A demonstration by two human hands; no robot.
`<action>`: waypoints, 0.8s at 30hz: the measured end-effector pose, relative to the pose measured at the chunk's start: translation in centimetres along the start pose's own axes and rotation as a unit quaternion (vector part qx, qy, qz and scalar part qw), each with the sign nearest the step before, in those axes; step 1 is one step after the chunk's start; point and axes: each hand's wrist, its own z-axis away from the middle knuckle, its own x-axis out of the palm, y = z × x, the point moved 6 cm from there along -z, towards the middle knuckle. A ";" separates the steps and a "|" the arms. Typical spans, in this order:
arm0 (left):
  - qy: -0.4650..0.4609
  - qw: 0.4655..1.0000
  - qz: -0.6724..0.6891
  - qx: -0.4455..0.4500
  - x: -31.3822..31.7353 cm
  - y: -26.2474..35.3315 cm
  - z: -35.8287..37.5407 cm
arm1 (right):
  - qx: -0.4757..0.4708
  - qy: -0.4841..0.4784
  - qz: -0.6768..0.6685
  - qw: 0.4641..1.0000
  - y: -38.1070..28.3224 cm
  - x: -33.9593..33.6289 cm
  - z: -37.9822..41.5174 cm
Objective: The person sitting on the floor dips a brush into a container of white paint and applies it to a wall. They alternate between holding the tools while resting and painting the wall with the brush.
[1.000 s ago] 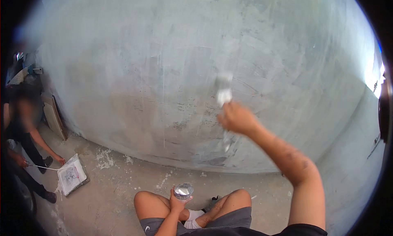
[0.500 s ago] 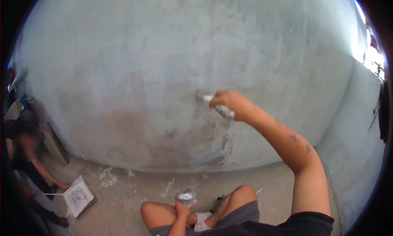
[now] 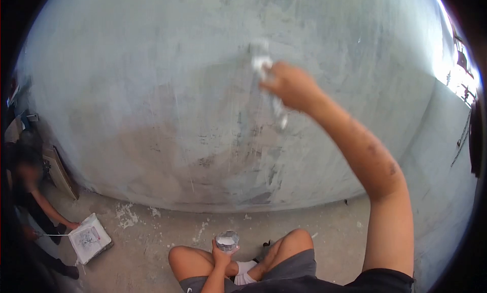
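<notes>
My right hand (image 3: 293,86) is raised at the grey wall (image 3: 203,79), fingers wrapped round a paint-smeared paintbrush (image 3: 263,60). The brush's blurred head points up and lies against or very close to the wall, and its handle sticks out below my fist. Low over my crossed legs, my left hand (image 3: 221,255) grips a clear plastic cup (image 3: 228,240) with white paint in it.
At the far left another person (image 3: 30,176) crouches, one hand on a paint-stained white tray (image 3: 90,238) and a thin rod beside it. Boards (image 3: 63,173) lean near the wall. White splashes (image 3: 127,215) mark the floor. A chain (image 3: 460,140) hangs at right.
My right hand has moved the paintbrush up the wall. The cup stays in my left hand over my lap. The view has shifted slightly.
</notes>
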 end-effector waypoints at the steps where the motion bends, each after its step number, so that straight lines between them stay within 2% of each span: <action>1: 0.002 1.000 0.013 0.021 0.0 0.4 -0.1 | -0.002 0.004 -0.017 1.000 -0.5 3.5 0.7; 2: 0.005 1.000 0.017 0.025 0.3 0.1 -0.4 | -0.005 0.007 -0.034 0.999 -0.7 7.8 1.7; 3: -0.002 0.999 0.023 0.029 0.2 -0.5 -0.1 | -0.101 -0.035 -0.038 0.994 -3.0 10.1 3.3; 4: -0.008 0.999 0.028 0.032 0.2 -0.6 -0.2 | -0.209 -0.062 0.046 0.975 -5.1 13.0 5.0; 6: -0.013 0.999 0.035 0.022 0.2 -0.2 0.1 | -0.341 -0.020 0.125 0.931 -8.9 17.2 8.6; 8: -0.018 0.999 0.038 0.013 0.2 -0.6 -0.1 | -0.319 -0.103 0.034 0.942 -11.5 18.4 10.5; 9: -0.020 0.998 0.048 0.021 0.3 -0.7 -0.1 | -0.319 -0.101 0.033 0.942 -12.0 18.4 10.7; 11: -0.021 0.998 0.056 0.025 0.2 -0.8 0.4 | -0.256 -0.153 -0.055 0.953 -12.5 18.6 10.7; 14: -0.027 0.998 0.051 0.029 0.4 0.6 0.6 | -0.210 -0.130 -0.060 0.967 -10.9 17.1 8.6; 16: -0.028 0.998 0.057 0.019 0.4 1.1 0.6 | -0.174 -0.167 -0.036 0.970 -9.2 14.6 5.5; 18: -0.021 0.999 0.023 0.021 0.6 0.3 -0.3 | -0.100 -0.157 -0.081 0.979 -6.7 11.9 2.3; 19: -0.016 0.999 -0.008 0.028 0.6 -0.1 -0.4 | -0.103 -0.123 -0.082 0.984 -5.9 10.5 1.1; 24: -0.015 0.999 0.012 0.037 1.7 -2.3 -0.3 | -0.123 0.091 -0.083 0.985 -0.9 1.9 -1.1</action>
